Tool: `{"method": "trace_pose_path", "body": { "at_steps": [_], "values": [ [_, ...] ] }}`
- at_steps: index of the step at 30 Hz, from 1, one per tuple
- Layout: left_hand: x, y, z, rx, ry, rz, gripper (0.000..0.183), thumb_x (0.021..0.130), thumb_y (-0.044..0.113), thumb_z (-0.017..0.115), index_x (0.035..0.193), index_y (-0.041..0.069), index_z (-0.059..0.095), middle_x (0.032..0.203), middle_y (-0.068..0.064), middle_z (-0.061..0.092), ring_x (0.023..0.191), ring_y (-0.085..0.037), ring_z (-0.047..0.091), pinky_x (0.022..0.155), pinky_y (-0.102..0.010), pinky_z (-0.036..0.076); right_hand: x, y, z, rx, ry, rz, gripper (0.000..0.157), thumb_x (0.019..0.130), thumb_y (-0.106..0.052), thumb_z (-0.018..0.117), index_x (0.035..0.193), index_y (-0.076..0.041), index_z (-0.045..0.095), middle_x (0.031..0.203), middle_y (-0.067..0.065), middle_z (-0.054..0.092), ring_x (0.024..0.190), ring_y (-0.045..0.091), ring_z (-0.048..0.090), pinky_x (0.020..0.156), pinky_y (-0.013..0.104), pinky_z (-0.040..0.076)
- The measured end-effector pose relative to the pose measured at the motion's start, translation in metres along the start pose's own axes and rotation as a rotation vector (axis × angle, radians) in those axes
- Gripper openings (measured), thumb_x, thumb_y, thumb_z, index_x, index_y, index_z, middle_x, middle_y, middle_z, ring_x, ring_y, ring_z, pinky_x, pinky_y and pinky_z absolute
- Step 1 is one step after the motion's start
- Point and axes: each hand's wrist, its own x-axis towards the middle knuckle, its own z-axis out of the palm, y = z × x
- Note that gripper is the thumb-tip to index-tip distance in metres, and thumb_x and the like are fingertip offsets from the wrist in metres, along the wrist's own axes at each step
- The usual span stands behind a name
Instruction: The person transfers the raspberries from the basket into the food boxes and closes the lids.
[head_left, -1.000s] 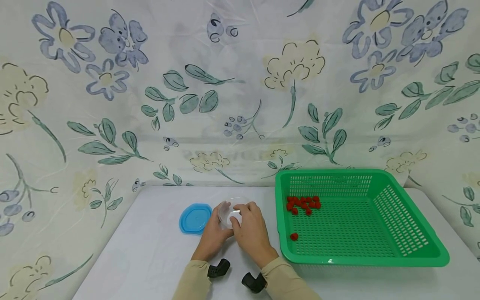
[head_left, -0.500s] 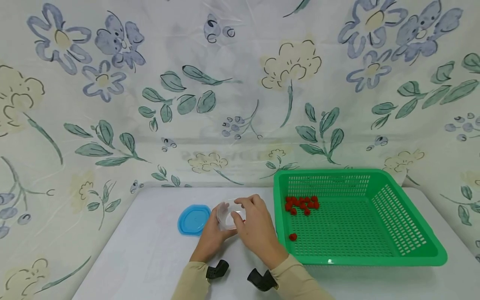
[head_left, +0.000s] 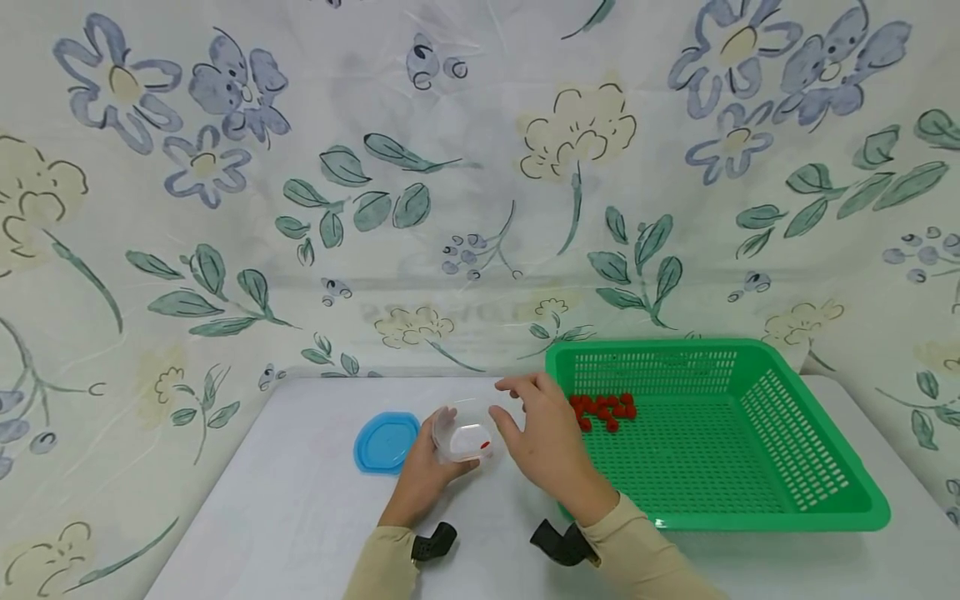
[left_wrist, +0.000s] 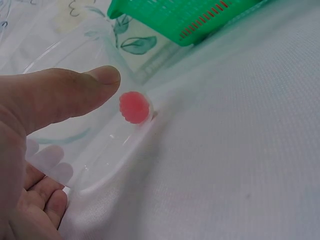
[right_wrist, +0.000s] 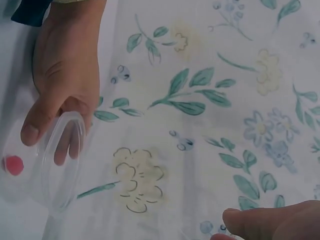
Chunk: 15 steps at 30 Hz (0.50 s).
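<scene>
My left hand [head_left: 426,473] grips a clear plastic container [head_left: 463,433], its thumb along the near side and its fingers round the far side. The container leans, with its opening showing from above. Inside lies one raspberry [left_wrist: 134,107], pinkish through the plastic, low in the container beyond the thumb tip in the left wrist view. To the right of the container, my right hand [head_left: 553,446] hovers before the basket's left edge with its thumb and fingers spread and nothing between them.
A green plastic basket [head_left: 750,523] stands on the right of the white table [head_left: 262,500]. Several raspberries [head_left: 603,407] cluster in its back left corner. Left of the container lies a blue lid [head_left: 386,442]. Behind hangs a flower-printed cloth [head_left: 480,167].
My right hand has let go of a raspberry inside the container and drawn back to the right, its fingers spreading. It now covers the basket's lone front raspberry. The left hand keeps its hold.
</scene>
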Motion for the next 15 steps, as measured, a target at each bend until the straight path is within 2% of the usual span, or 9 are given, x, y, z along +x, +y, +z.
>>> {"method": "trace_pose_path", "body": {
  "at_steps": [7,15],
  "values": [
    [0.0,0.002,0.0,0.004,-0.004,0.0,0.097,0.076,0.026,0.089,0.153,0.006,0.033,0.152,-0.015,0.044,0.135,-0.037,0.045,0.111,-0.06,0.036,0.007,0.01,-0.018,-0.038,0.054,-0.017,0.025,0.089,-0.014,0.077,0.111,-0.003,0.073,0.096,0.008,0.059,0.079,0.021,0.054,0.067,0.033,0.05],
    [0.001,0.001,0.001,-0.021,-0.011,0.002,0.098,0.076,0.019,0.089,0.154,0.004,0.031,0.153,-0.014,0.044,0.139,-0.037,0.041,0.113,-0.059,0.033,0.014,0.028,-0.037,-0.08,0.041,0.005,0.025,0.09,-0.01,0.076,0.113,-0.001,0.072,0.099,0.011,0.058,0.079,0.021,0.051,0.065,0.034,0.047]
  ]
}}
